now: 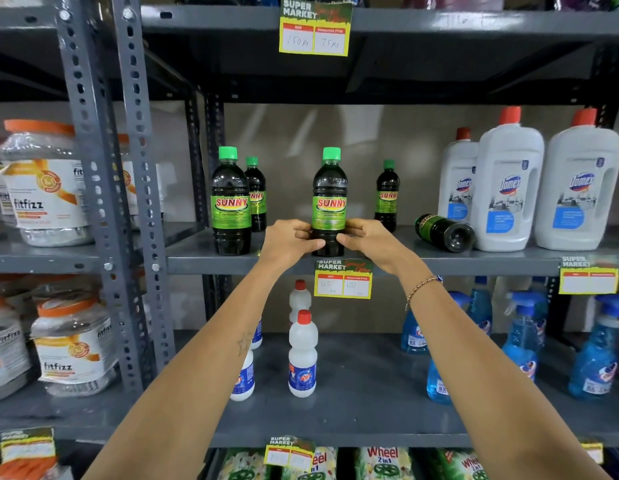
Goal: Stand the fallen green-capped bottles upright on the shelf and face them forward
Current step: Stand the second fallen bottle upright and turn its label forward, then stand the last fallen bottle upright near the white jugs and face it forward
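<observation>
On the grey middle shelf (508, 263) a dark green-capped Sunny bottle (329, 199) stands upright at the front edge, label facing me. My left hand (289, 242) and my right hand (366, 239) clasp its base from either side. Another upright Sunny bottle (230, 202) stands front left, with a second one (256, 195) just behind it. One more upright bottle (387, 195) stands further back on the right. One Sunny bottle (444, 232) lies on its side to the right, its bottom toward me and its cap hidden.
Big white Domex bottles (507, 188) with red caps stand right of the fallen bottle, nearly touching it. A yellow price tag (343, 280) hangs under the held bottle. Steel uprights (141, 188) border the bay on the left. White bottles and blue sprayers fill the shelf below.
</observation>
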A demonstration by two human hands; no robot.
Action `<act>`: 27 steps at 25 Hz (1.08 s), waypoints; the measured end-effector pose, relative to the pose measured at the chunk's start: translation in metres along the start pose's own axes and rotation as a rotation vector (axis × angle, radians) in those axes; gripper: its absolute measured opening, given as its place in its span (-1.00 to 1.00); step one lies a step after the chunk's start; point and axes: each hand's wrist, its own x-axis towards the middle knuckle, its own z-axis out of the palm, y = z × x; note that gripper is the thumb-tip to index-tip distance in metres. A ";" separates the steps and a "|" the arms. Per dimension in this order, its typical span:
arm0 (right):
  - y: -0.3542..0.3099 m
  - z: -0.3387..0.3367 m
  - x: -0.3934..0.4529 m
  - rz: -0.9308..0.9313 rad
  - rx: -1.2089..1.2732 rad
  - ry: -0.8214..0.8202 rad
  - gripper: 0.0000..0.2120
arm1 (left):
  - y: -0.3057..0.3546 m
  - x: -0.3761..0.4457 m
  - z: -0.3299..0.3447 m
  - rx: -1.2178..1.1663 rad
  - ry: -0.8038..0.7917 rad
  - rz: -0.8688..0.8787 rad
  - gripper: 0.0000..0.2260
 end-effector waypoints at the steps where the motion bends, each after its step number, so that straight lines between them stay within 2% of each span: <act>1: 0.000 0.000 0.000 -0.002 0.004 -0.001 -0.56 | 0.000 0.000 0.000 0.002 0.002 0.003 -0.60; 5: 0.000 -0.002 0.000 0.003 -0.010 -0.026 -0.55 | 0.000 -0.002 -0.001 -0.004 -0.012 -0.002 -0.60; 7: 0.004 -0.005 0.001 0.014 -0.032 -0.005 -0.57 | 0.002 -0.007 0.001 0.013 0.084 0.046 -0.63; 10: 0.013 -0.011 0.005 0.079 0.064 0.200 -0.62 | 0.004 -0.020 0.007 0.157 0.331 0.370 -0.77; 13: 0.017 -0.022 0.008 0.063 0.044 0.412 -0.73 | 0.009 -0.026 0.028 0.275 0.269 0.666 -0.80; 16: 0.022 -0.040 0.004 0.021 -0.110 0.596 -0.83 | 0.012 -0.024 0.065 0.319 0.217 0.812 -0.86; 18: 0.023 -0.058 -0.005 0.006 -0.351 0.701 -0.88 | 0.011 -0.021 0.093 0.430 0.189 0.837 -0.92; 22: 0.013 -0.105 -0.022 -0.030 -0.672 0.865 -0.83 | 0.012 -0.015 0.146 0.669 0.198 0.804 -0.79; 24: 0.011 -0.125 -0.020 -0.014 -0.855 0.838 -0.82 | 0.012 -0.015 0.159 0.746 0.217 0.724 -0.70; 27: 0.014 -0.142 -0.022 0.176 -1.069 0.664 -0.70 | 0.010 -0.017 0.171 0.908 0.283 0.636 -0.67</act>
